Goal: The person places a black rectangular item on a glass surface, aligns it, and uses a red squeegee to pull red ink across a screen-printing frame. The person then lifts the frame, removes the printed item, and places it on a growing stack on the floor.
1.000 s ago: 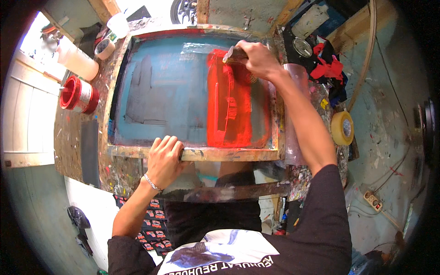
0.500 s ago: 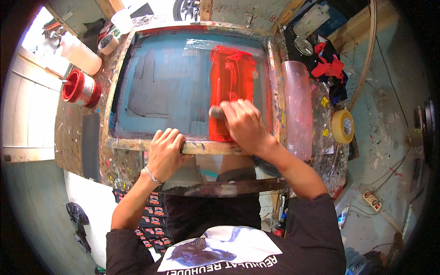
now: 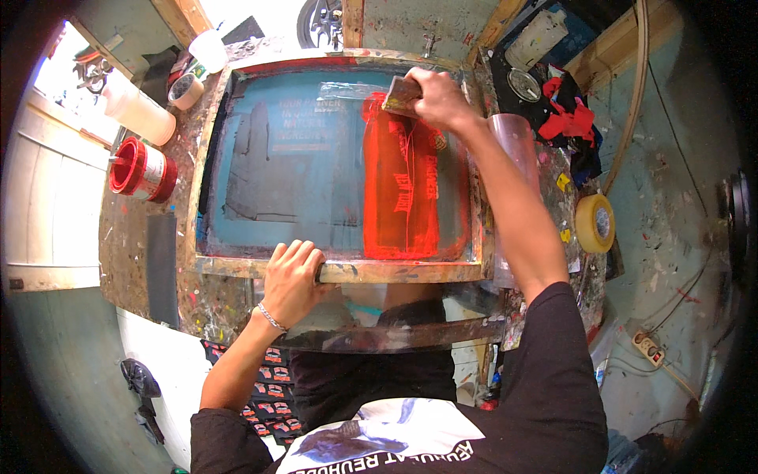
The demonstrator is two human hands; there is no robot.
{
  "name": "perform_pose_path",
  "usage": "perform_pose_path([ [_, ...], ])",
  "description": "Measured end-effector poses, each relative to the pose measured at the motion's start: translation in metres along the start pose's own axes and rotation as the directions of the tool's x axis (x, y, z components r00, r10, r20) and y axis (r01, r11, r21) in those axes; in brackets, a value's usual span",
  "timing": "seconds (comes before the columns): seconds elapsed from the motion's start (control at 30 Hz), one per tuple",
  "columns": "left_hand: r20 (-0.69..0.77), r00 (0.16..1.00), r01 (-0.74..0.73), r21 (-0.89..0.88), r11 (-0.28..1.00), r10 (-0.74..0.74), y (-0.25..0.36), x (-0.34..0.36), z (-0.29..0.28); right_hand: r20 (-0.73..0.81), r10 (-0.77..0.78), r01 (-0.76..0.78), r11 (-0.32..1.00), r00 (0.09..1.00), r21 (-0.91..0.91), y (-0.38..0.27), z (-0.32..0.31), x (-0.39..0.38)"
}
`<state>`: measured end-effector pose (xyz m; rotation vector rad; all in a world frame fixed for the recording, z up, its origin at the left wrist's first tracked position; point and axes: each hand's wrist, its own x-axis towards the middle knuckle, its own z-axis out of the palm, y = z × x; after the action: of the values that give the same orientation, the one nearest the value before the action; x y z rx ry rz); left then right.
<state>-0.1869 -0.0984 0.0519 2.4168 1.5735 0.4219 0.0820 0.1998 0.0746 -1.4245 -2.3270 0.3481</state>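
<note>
A wood-framed printing screen [image 3: 292,182] with blue-grey mesh lies on the bench. A broad strip of red ink [image 3: 399,197] covers its right part, with pale lettering showing through. My right hand [image 3: 439,98] grips a squeegee [image 3: 403,96] at the far end of that strip, its blade tilted on the mesh. My left hand [image 3: 292,276] is closed over the near edge of the wooden frame [image 3: 379,272], left of the middle. Clear tape [image 3: 347,92] crosses the mesh near the far side.
An open tub of red ink [image 3: 142,170], a pale plastic jar [image 3: 142,107] and a tape roll [image 3: 186,92] stand at left. At right are a clear rolled sheet [image 3: 512,150], a yellowish tape roll [image 3: 594,223] and red and black rags [image 3: 568,118]. A power strip [image 3: 647,347] lies lower right.
My right hand has moved the squeegee from the near part of the red strip to its far end. Lettering shows more plainly in the ink. My left hand stays on the frame.
</note>
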Motion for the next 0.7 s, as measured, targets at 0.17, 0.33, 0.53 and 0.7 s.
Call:
perform_pose_path([
  [0.17,-0.056,0.998,-0.004,-0.053,0.999,0.001,-0.006,0.002,0.007,-0.028,0.014,-0.014,1.000,0.999,-0.005,0.013,-0.009,0.008],
  [0.33,-0.044,0.999,-0.002,-0.106,0.994,-0.003,-0.007,0.003,0.008,-0.055,-0.002,-0.002,0.997,0.999,-0.077,0.016,0.017,0.015],
  [0.53,-0.044,0.999,0.014,-0.119,0.993,-0.019,-0.009,0.001,0.010,0.128,-0.117,0.116,0.993,0.985,0.015,0.003,0.005,0.004],
  [0.7,-0.059,0.998,0.007,-0.126,0.992,-0.015,-0.008,0.003,0.008,-0.027,-0.049,0.046,0.994,0.998,-0.103,-0.001,0.010,0.017],
])
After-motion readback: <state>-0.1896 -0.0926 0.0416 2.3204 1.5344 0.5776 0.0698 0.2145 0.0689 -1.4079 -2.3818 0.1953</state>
